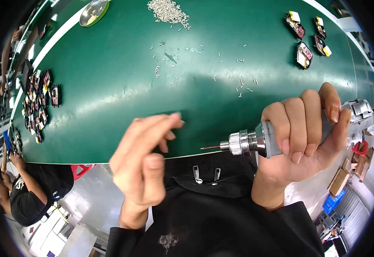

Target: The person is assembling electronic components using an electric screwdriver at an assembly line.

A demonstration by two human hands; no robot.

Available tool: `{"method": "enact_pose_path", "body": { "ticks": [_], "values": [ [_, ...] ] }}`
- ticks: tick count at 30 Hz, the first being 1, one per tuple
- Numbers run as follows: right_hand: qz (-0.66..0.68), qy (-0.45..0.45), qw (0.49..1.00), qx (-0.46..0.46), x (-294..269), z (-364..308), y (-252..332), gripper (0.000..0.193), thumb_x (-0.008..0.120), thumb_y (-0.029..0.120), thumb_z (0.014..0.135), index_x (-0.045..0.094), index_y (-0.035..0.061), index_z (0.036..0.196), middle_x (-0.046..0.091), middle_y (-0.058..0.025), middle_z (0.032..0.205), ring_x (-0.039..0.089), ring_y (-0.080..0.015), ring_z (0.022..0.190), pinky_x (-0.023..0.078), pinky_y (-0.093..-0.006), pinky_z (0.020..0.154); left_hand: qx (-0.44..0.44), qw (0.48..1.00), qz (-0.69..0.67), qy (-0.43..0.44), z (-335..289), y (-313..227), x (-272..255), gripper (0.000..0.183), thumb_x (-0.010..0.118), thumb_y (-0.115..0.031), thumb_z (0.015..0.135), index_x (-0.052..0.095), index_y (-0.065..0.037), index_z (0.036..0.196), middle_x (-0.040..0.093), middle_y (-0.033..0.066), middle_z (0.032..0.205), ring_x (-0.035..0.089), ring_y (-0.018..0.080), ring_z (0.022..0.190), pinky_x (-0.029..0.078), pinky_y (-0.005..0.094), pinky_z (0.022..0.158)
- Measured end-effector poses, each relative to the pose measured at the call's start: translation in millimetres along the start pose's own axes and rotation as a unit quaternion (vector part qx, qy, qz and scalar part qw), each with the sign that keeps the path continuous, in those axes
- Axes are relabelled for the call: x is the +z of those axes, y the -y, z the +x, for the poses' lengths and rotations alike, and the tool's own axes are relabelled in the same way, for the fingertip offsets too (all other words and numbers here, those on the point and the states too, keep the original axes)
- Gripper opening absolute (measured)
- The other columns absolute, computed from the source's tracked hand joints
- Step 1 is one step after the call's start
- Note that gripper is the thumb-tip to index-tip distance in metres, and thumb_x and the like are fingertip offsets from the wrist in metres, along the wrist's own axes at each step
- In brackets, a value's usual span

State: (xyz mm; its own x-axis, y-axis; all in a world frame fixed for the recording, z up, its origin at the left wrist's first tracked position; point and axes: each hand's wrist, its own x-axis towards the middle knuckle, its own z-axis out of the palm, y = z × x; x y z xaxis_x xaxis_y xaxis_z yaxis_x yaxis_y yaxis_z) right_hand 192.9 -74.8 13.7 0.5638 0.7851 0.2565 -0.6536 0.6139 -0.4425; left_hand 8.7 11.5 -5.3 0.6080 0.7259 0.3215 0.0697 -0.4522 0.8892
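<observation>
Head view, right hand (305,128) wrapping tightly round a grey power screwdriver (262,140), tool pointing its slim bit (210,147) leftward by the green tabletop (110,77)'s near edge, left hand (140,162) hovering opposite, fingers loosely bending, thumb standing apart, small silver fasteners (167,11) lying heaped and scattered farther back.

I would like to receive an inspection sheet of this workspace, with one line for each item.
Surface: glossy green tabletop, dark marks beyond its middle.
Job's things: silver-grey cylindrical power tool with thin bit; heap of small silvery metal pins; black-cased units with red and white parts, four at upper right, others clustered at left.
Clutter: loose pins scattered nearer than the heap.
Grips: right grip closed around the tool; left grip empty.
Cables: nothing seen on the tabletop.
Surroundings: person in black clothing at left; brown cardboard at lower right.
</observation>
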Motion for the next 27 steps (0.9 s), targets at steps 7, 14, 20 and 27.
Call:
{"method": "enact_pose_path", "body": {
  "ticks": [7,14,20,27],
  "values": [
    [-0.009,-0.129,0.991,-0.027,8.2,2.3,-11.8,0.019,0.044,0.02,0.098,0.038,0.0086,0.084,0.035,0.0024,0.051,0.035,-0.0071,0.041,0.033,-0.0227,0.046,-0.024,0.97,0.211,-0.116,50.0,24.3,-101.8,0.027,0.044,-0.012,0.097,0.064,0.006,0.104,0.066,0.0109,0.091,0.055,0.014,0.074,0.043,0.0243,0.062],
    [-0.033,-0.144,0.989,0.01,-7.8,-20.3,-28.3,0.02,0.044,0.022,0.099,0.034,0.0101,0.086,0.036,0.0015,0.052,0.036,-0.0079,0.039,0.036,-0.0239,0.044,-0.083,0.88,0.453,-0.118,169.8,115.8,-238.0,0.027,0.061,-0.013,0.085,0.06,0.001,0.107,0.064,0.0165,0.093,0.064,0.0271,0.08,0.05,0.0363,0.072],
    [-0.026,-0.117,0.993,0.018,-10.0,-19.3,-32.8,0.021,0.046,0.021,0.098,0.034,0.01,0.085,0.035,0.0006,0.05,0.036,-0.0081,0.036,0.037,-0.024,0.042,-0.185,0.792,0.564,-0.141,250.4,187.8,-286.8,0.05,0.068,-0.035,0.078,0.056,0.001,0.111,0.059,0.0244,0.103,0.057,0.0384,0.099,0.045,0.0425,0.089],
    [-0.013,-0.147,0.984,0.102,3.9,-15.1,-17.7,0.023,0.059,0.026,0.091,0.042,0.0115,0.086,0.035,0.0017,0.057,0.033,-0.0094,0.047,0.033,-0.0253,0.054,-0.128,0.819,0.538,-0.157,264.0,211.2,-300.3,0.034,0.067,-0.021,0.076,0.061,0.004,0.098,0.066,0.0206,0.088,0.064,0.0348,0.087,0.05,0.0404,0.08]
  ]
}}
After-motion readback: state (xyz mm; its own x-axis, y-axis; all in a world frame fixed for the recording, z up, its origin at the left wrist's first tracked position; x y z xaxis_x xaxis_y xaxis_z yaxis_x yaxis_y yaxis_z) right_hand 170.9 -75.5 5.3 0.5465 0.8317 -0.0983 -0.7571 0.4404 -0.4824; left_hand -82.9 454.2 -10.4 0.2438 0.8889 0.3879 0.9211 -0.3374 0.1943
